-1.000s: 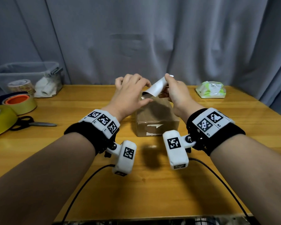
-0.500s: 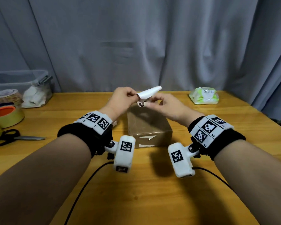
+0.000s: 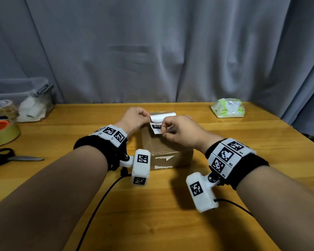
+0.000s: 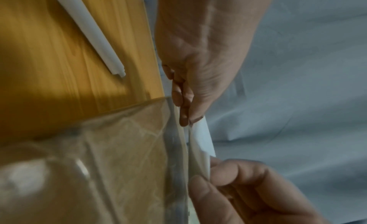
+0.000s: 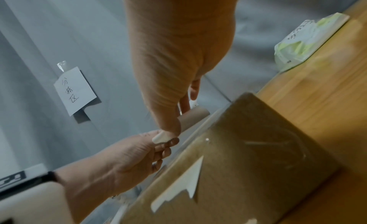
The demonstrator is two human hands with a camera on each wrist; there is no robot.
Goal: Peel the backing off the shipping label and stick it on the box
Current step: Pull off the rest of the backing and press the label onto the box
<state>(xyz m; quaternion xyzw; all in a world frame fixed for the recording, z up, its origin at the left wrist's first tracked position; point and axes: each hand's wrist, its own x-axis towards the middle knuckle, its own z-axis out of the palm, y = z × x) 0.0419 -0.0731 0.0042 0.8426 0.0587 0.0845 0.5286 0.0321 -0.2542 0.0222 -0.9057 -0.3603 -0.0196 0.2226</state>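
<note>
A brown cardboard box sealed with clear tape stands mid-table. Just above its far top edge both hands hold the shipping label, whose printed face shows a black bar reading "010". My right hand pinches the printed sheet at its right side. My left hand pinches the left end of the white backing, which curls up and away from the print. In the left wrist view the left hand's fingertips nip the white sheet over the box. The right wrist view shows the curled end between the two hands.
Tape rolls, scissors and a clear bin sit at the left. A pack of wipes lies at the far right. A white rod-like thing lies on the table left of the box. Grey curtain behind.
Both hands have come down from above the box to its far top edge. The curled strip has opened out, and the printed face now shows below the curling backing.
</note>
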